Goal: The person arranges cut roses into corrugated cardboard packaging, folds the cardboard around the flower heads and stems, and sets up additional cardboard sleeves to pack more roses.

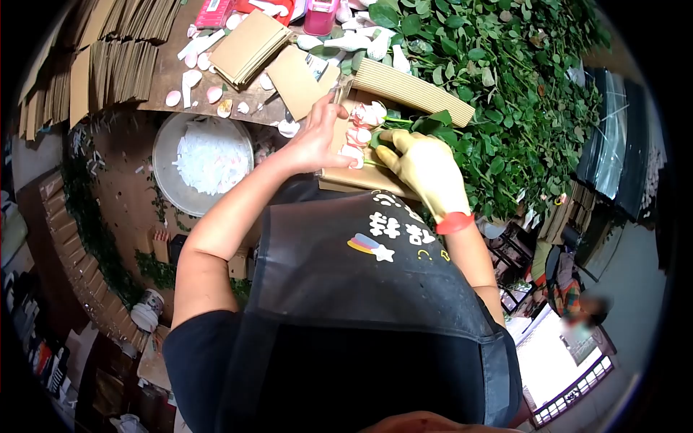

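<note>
Pink roses (368, 115) lie in a row on an opened sheet of corrugated cardboard (411, 92), with their heads toward its left end. My bare left hand (315, 137) rests at that end, fingers and thumb spread around the side of the rose heads and touching the cardboard edge. A cream glove covers my right hand (426, 162). Its thumb and fingers close over the green stems just right of the heads; the exact grip is partly hidden. Green rose leaves (437, 126) stick out beyond the glove.
Leafy stems (498, 101) heap up on the right. Flat cardboard pieces (249, 47) and white foam nets (350, 41) lie on the table's far side. Cardboard stacks (115, 72) stand at left, above a round tub (160, 162) of white scraps. A person (577, 307) is far right.
</note>
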`<move>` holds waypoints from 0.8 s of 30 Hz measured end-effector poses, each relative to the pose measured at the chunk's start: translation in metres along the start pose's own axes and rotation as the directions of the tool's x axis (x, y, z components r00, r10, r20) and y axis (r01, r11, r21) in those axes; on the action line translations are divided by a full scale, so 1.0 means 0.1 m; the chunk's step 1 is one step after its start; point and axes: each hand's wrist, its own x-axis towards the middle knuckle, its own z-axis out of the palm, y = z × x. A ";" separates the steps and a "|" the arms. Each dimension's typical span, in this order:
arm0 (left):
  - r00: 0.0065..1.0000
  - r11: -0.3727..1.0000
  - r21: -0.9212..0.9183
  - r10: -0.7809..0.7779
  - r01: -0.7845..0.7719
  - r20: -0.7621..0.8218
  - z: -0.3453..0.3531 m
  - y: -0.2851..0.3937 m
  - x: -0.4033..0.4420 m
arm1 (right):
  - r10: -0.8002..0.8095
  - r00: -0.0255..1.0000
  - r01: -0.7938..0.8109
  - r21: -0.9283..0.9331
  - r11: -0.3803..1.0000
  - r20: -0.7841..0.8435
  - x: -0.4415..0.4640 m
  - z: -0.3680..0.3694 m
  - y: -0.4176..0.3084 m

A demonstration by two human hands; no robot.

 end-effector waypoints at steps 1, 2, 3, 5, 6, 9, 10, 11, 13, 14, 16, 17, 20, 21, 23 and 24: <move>1.000 1.000 -0.014 -0.004 0.004 0.013 0.00 0.00 0.00 | -0.049 0.999 0.049 0.018 0.999 -0.024 0.02 0.13 0.04; 1.000 1.000 -0.026 -0.006 0.006 0.027 0.00 0.00 0.01 | -0.095 0.994 0.097 0.035 0.995 -0.051 0.06 0.27 0.09; 0.999 0.999 -0.038 -0.007 0.008 0.039 0.00 -0.01 0.02 | -0.143 0.987 0.147 0.050 0.988 -0.079 0.09 0.35 0.10; 1.000 0.998 -0.064 0.026 -0.026 0.008 0.03 -0.05 0.01 | -0.170 0.983 0.170 -0.013 0.985 -0.069 0.10 0.42 0.07; 0.999 0.996 -0.074 0.044 -0.044 -0.003 0.03 -0.06 0.00 | -0.174 0.983 0.173 -0.020 0.985 -0.063 0.10 0.44 0.08; 0.997 0.994 -0.089 0.065 -0.067 -0.032 0.04 -0.02 0.01 | -0.193 0.981 0.191 -0.092 0.977 -0.018 0.14 0.45 0.08; 0.998 0.994 -0.104 0.036 -0.042 -0.055 0.06 -0.01 0.03 | -0.205 0.979 0.204 -0.102 0.974 0.004 0.14 0.42 0.06; 0.997 0.993 -0.119 0.006 -0.015 -0.079 0.08 0.00 0.06 | -0.217 0.976 0.219 -0.111 0.970 0.027 0.15 0.40 0.06; 0.991 0.992 -0.130 -0.023 0.006 -0.130 0.12 0.00 0.07 | -0.162 0.987 0.162 -0.081 0.983 0.002 0.13 0.35 0.05; 0.988 0.992 -0.123 -0.020 0.000 -0.156 0.14 0.00 0.05 | -0.106 0.992 0.106 0.006 0.994 -0.072 0.05 0.27 -0.01; 0.982 0.994 -0.108 -0.019 -0.002 -0.190 0.14 0.01 0.03 | 0.053 0.979 -0.049 0.025 0.998 -0.195 -0.03 0.15 -0.08; 0.980 0.995 -0.102 -0.016 -0.005 -0.198 0.15 0.01 0.03 | 0.110 0.972 -0.109 0.017 0.994 -0.210 -0.01 0.18 -0.06; 0.981 0.995 -0.101 -0.017 -0.003 -0.194 0.17 0.01 0.01 | 0.093 0.976 -0.080 0.075 0.994 -0.196 0.10 0.35 0.01; 0.981 0.993 -0.120 -0.032 0.009 -0.191 0.17 0.01 0.02 | 0.074 0.977 -0.059 0.082 0.995 -0.202 0.14 0.41 0.05; 0.976 0.986 -0.164 -0.055 0.020 -0.209 0.17 0.00 0.02 | 0.033 0.989 -0.026 0.047 0.999 -0.144 0.18 0.43 0.08; 0.973 0.982 -0.187 -0.060 0.018 -0.222 0.18 0.01 0.03 | 0.020 0.997 -0.020 0.008 1.000 -0.080 0.18 0.38 0.08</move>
